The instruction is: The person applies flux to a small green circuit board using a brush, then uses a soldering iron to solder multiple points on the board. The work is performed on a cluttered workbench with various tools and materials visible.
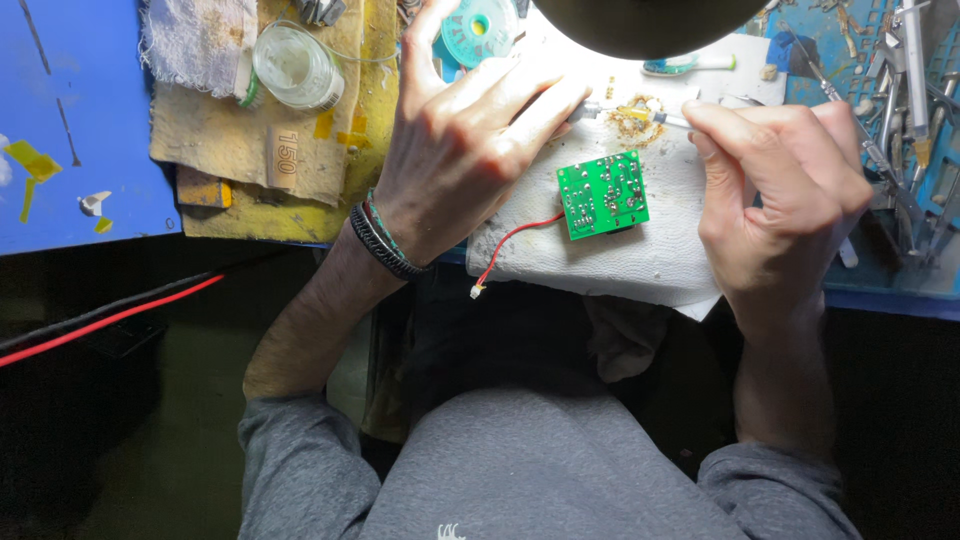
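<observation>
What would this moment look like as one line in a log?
left hand: pinching thin tool tip | right hand: gripping thin tool | green circuit board: flat on white cloth, untouched | red wire: trailing off board

A person in a grey long-sleeved top, both sleeves (300, 455) pushed up toward the elbows, forearms bare. On the left wrist sit stacked bracelets (385, 240) — a thick dark braided band beside thinner cords with touches of green and red. A small white mark shows on the chest (450, 531) of the grey top — partly cut off by the frame edge.
</observation>
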